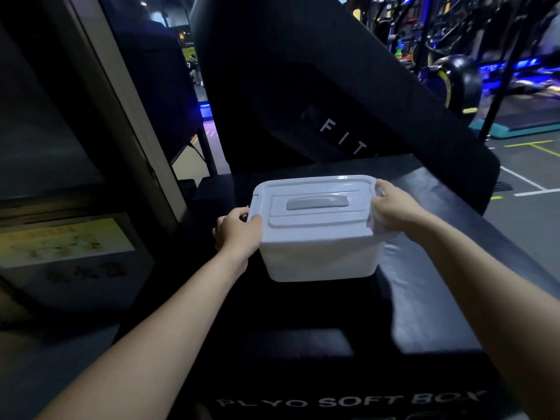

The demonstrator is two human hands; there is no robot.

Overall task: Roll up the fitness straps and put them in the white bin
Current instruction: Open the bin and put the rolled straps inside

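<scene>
Nearest the camera, white lettering reading "PLYO SOFT BOX" runs along the front face of a black padded plyo box [303,344]. Two bare forearms reach forward over its top. One white bin [315,234] stands on the box top past the middle, its lid [315,201] closed and a single grey handle [317,203] lying flat in the lid's recess. Gripping the bin's left end is the left hand [239,234], thumb hooked over the lid edge and fingers curled round the rim. On the other end the right hand [394,207] clamps the lid's right edge. No straps show. Behind the bin a large black pad [333,86] leans upward, printed "FIT". At left a yellowish poster [63,241] carries blurred, unreadable writing. Farther right, gym machines [454,71] stand under blue light.
</scene>
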